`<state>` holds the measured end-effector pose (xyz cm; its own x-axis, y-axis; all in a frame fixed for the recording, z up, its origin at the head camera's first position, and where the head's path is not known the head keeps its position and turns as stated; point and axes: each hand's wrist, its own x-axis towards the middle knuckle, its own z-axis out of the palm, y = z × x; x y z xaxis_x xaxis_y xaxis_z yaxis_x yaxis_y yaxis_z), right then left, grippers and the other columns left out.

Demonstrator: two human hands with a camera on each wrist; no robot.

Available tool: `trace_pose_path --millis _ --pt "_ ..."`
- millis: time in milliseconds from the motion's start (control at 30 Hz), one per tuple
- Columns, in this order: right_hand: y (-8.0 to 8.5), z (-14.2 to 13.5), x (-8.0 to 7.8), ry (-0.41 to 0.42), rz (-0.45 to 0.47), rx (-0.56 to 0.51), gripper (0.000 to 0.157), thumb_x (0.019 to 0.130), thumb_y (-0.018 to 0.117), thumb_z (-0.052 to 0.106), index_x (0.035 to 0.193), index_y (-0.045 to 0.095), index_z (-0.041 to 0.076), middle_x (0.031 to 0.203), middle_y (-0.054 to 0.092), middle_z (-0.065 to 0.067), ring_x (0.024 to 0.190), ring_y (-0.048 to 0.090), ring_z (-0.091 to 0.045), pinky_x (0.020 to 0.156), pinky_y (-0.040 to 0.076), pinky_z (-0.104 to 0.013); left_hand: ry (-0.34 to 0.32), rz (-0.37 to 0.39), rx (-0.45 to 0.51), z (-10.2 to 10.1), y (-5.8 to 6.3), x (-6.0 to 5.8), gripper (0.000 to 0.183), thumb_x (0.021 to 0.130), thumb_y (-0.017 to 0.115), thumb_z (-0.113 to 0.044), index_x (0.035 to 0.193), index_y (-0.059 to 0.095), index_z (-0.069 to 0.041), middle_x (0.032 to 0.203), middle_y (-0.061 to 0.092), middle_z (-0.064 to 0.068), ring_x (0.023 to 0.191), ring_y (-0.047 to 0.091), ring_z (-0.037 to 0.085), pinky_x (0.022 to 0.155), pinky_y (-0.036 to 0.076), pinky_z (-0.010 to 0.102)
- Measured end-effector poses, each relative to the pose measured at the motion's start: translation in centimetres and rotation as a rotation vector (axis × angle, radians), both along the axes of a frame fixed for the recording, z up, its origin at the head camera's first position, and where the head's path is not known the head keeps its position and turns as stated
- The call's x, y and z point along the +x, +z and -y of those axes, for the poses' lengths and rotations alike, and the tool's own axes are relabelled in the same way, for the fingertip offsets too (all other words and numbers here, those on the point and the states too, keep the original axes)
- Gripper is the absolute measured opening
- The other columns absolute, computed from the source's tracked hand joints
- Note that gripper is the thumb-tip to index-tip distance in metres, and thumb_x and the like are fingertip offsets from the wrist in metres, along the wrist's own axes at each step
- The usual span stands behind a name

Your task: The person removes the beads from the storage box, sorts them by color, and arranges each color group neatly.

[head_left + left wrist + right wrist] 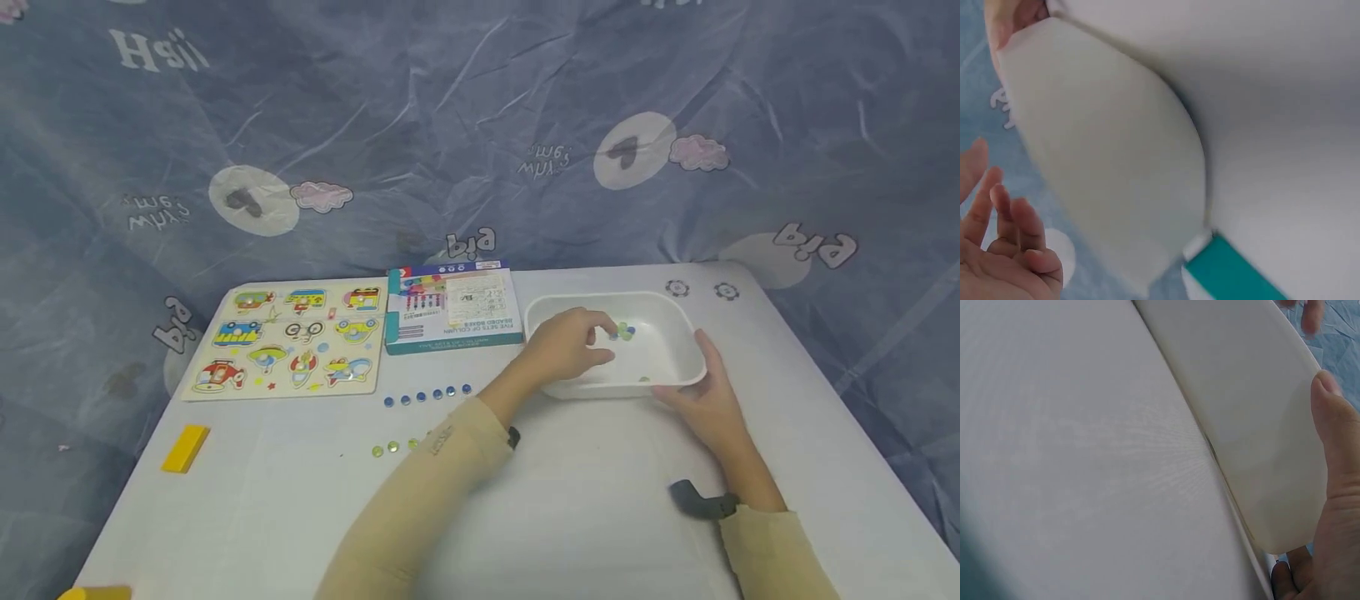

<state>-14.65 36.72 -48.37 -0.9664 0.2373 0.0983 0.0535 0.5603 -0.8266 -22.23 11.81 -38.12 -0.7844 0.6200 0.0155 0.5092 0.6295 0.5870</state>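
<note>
A blue printed cloth (pixel 420 125) hangs behind a white table (pixel 570 517), where small blue and green pieces (pixel 625 331) lie clustered inside a white tray (pixel 600 390), one more green piece close to its near wall. Sorting these pieces by colour seems to be the work, and the step in hand looks like picking one out of the tray. The left hand (pixel 564 343) reaches in over the tray's left end, its index finger and thumb parted with a clear gap between them and the other fingers loosely bent; the index tip is right by a blue piece, though whether it touches cannot be told. The next move calls for bringing thumb and finger together on a single piece without scattering its neighbours. The right hand (pixel 708 406) grips the tray's right end, thumb against the near side and fingers bent round the end, which should keep it steady. Left of the tray runs a row of blue pieces (pixel 422 397), with green pieces (pixel 393 447) nearer the person, partly hidden by the left sleeve (pixel 427 492). Beyond stand a boxed set (pixel 454 312) and a picture puzzle board (pixel 292 394).
</note>
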Motion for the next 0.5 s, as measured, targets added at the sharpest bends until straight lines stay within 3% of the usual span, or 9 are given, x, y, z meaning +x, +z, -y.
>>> trace_pose_path --millis 100,233,400,500 --pt "-0.2 0.0 0.2 0.016 0.007 -0.012 0.111 0.075 0.079 0.034 0.15 -0.003 0.037 0.16 0.004 0.001 0.146 0.008 -0.037 0.112 0.008 -0.063 0.017 0.068 -0.047 -2.5 -1.1 -0.2 0.036 0.083 0.071 -0.036 0.117 0.062 -0.033 0.101 0.064 -0.009 0.086 0.056 0.003 0.067 0.044 0.019" --pt "-0.3 -0.1 0.3 0.04 0.004 -0.025 0.111 0.075 0.079 0.032 0.15 -0.004 0.039 0.16 0.003 0.005 0.146 0.009 -0.035 0.112 0.012 -0.062 -0.014 0.133 -0.073 -4.6 -2.6 -0.1 0.034 0.081 0.073 -0.034 0.114 0.064 -0.032 0.106 0.065 -0.011 0.095 0.058 0.002 0.075 0.048 0.02" --pt "-0.2 -0.3 0.2 0.052 -0.018 -0.018 0.113 0.074 0.08 0.03 0.15 -0.003 0.038 0.16 0.004 0.006 0.146 0.01 -0.035 0.113 0.012 -0.06 -0.024 0.211 -0.033 -5.6 -3.4 -0.4 0.029 0.079 0.075 -0.029 0.107 0.068 -0.03 0.104 0.065 -0.009 0.096 0.06 0.005 0.082 0.049 0.023" --pt "-0.1 -0.4 0.1 0.04 -0.01 -0.006 0.114 0.073 0.081 0.03 0.149 -0.003 0.04 0.16 0.005 0.005 0.146 0.01 -0.034 0.114 0.012 -0.059 -0.047 0.253 -0.003 -5.9 -4.0 -1.1 0.028 0.08 0.074 -0.026 0.106 0.069 -0.028 0.098 0.064 -0.008 0.09 0.059 0.005 0.078 0.048 0.021"
